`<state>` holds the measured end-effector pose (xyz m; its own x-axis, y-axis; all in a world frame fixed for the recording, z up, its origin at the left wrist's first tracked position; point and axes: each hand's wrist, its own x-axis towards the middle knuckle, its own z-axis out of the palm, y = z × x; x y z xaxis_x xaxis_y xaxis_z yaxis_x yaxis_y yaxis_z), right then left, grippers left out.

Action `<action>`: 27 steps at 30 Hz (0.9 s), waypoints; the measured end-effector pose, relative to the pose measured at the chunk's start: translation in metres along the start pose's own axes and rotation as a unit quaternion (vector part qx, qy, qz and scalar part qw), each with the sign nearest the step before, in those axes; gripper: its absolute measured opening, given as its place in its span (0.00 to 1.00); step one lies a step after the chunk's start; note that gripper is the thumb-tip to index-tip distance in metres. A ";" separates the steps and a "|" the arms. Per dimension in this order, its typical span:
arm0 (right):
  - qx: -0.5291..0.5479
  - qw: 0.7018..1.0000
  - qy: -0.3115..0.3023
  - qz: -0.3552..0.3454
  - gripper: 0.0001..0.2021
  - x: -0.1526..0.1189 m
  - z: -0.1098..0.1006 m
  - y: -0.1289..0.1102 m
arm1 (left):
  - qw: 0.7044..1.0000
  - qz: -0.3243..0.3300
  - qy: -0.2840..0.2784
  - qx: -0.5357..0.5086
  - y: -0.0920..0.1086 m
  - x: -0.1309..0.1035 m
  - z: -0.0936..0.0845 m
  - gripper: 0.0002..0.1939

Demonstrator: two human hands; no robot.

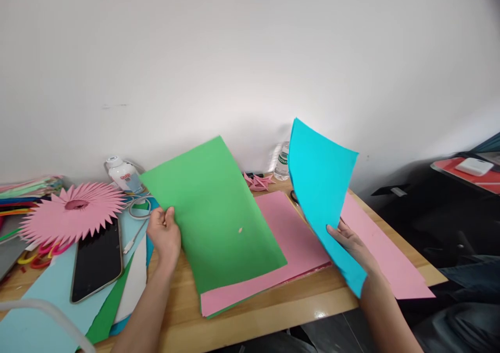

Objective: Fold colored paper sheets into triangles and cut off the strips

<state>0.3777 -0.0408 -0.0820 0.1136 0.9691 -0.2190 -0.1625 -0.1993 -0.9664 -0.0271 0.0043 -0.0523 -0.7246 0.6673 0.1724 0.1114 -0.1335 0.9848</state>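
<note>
Two hands hold paper: the left (164, 233) pinches green sheets (219, 212), the right (353, 246) grips blue ones (320, 186). Sorting seems midway; pink sheets (380, 243) lie apart.

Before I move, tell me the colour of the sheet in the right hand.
The sheet in the right hand is bright turquoise blue, seen best in the head view.

Bright, diffuse light falls on the wall (195, 72), soft shadows low down, small glare on the table (273, 314), slight blur.
</note>
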 end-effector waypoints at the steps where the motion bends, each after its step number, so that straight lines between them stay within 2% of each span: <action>1: 0.011 1.000 -0.006 0.013 0.32 -0.001 0.001 -0.001 | 1.000 0.001 -0.004 0.005 0.000 0.001 -0.001 0.10; 5: 0.029 0.998 -0.032 0.037 0.34 -0.003 0.004 -0.007 | 0.999 -0.033 -0.003 -0.010 -0.002 0.006 -0.004 0.10; 11: 0.007 0.999 -0.012 0.033 0.32 -0.007 0.007 -0.011 | 0.993 -0.090 0.056 -0.052 -0.003 0.015 -0.007 0.12; 19: 0.029 0.999 -0.015 0.043 0.28 -0.010 0.007 -0.011 | 0.988 -0.089 0.106 -0.064 0.003 0.020 -0.010 0.13; 27: -0.021 0.999 -0.025 0.024 0.20 -0.008 0.015 -0.010 | 0.987 -0.082 0.130 -0.055 0.005 0.025 -0.012 0.14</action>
<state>0.3638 -0.0445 -0.0684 0.0575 0.9639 -0.2599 -0.1252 -0.2513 -0.9598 -0.0525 0.0116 -0.0434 -0.8782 0.4780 -0.0141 -0.0857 -0.1283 0.9880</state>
